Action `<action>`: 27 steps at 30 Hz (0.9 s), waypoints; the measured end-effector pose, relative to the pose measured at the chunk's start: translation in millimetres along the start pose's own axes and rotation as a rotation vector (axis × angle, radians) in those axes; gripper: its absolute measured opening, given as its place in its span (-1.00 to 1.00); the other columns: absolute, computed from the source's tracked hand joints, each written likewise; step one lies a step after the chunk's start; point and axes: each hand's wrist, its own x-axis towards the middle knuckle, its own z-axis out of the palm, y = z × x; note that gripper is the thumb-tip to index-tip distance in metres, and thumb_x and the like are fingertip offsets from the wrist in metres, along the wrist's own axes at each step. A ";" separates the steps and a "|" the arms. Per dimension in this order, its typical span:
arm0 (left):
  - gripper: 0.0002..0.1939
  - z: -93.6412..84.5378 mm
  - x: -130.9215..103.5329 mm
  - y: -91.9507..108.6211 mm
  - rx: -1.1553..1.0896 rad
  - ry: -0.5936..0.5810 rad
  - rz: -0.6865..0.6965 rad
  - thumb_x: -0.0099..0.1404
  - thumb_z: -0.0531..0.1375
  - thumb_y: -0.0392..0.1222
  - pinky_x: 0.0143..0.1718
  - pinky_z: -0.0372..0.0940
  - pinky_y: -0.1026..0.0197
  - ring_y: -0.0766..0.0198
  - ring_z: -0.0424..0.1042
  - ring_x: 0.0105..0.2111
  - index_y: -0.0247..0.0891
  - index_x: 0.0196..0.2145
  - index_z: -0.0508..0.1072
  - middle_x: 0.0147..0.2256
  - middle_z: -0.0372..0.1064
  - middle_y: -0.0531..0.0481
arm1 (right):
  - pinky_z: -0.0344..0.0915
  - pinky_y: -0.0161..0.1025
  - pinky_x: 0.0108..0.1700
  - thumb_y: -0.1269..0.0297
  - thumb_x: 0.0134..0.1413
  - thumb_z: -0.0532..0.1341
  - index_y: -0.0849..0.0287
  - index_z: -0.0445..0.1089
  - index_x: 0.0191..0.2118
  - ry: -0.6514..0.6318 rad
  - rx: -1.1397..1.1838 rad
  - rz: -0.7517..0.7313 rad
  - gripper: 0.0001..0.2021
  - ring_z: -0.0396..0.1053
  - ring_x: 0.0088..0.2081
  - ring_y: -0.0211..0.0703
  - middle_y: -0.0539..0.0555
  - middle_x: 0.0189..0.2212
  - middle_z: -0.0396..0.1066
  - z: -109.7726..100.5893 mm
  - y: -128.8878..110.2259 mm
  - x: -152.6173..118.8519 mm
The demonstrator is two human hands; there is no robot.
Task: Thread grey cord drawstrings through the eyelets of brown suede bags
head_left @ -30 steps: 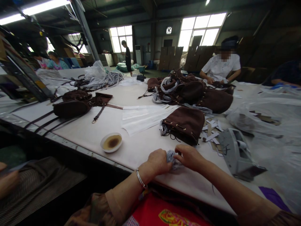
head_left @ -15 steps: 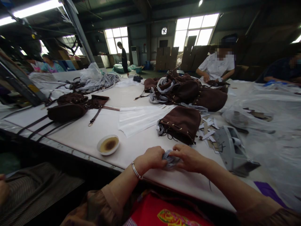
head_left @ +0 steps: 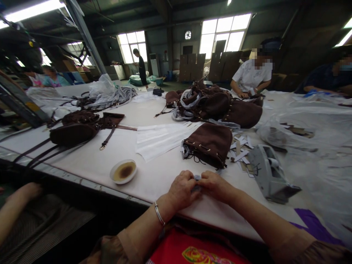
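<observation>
Between my hands, close to the near edge of the table, is a small bundle of grey, plastic-wrapped strap (head_left: 197, 178), mostly covered by fingers. My left hand (head_left: 182, 189) is closed around its left side, a metal bangle on the wrist. My right hand (head_left: 216, 186) grips it from the right, its fingertips meeting the left hand's. Just beyond them lies a dark brown drawstring bag (head_left: 210, 142), with eyelets and clear plastic at its mouth. A white bowl (head_left: 123, 172) with a brown substance stands to the left.
A grey tape dispenser (head_left: 271, 174) and scattered card strips (head_left: 242, 152) sit at the right, near clear plastic sheeting (head_left: 316, 176). More brown bags (head_left: 244, 113) are piled behind, others (head_left: 74, 134) at left. A co-worker (head_left: 253, 75) in white works across the table; another person's arm (head_left: 19, 205) shows lower left.
My hands have drawn together and closed further over the bundle, which shows less now. Another person's arm has come further into view at lower left. The view has shifted slightly.
</observation>
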 end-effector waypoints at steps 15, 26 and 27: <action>-0.61 -11.2 13.7 -3.1 0.251 -0.129 -0.004 0.20 0.26 0.17 -0.07 0.38 -0.07 -0.09 0.23 0.03 -0.19 -0.19 0.52 0.05 0.25 -0.21 | 0.05 -0.22 -0.32 0.29 0.29 0.12 0.21 0.44 -0.35 0.093 0.019 -0.032 -0.78 0.17 -0.36 -0.18 0.07 -0.44 0.30 4.6 2.3 -5.3; -0.70 -8.4 19.8 5.9 0.126 -0.247 -0.104 0.25 0.24 -0.08 0.07 0.31 -0.08 -0.05 0.26 0.08 -0.28 -0.12 0.52 0.10 0.28 -0.27 | 0.06 -0.22 -0.32 0.26 0.31 0.10 0.20 0.43 -0.38 0.087 0.006 -0.111 -0.74 0.15 -0.40 -0.20 0.05 -0.45 0.32 -0.9 6.8 -0.8; -0.72 -7.9 21.7 7.8 0.123 -0.264 -0.121 0.25 0.24 -0.09 0.06 0.32 -0.09 -0.05 0.29 0.06 -0.28 -0.13 0.52 0.09 0.30 -0.27 | 0.06 -0.22 -0.33 0.25 0.31 0.10 0.19 0.43 -0.39 0.094 -0.023 -0.101 -0.74 0.14 -0.41 -0.20 0.05 -0.46 0.32 -0.4 7.0 -0.6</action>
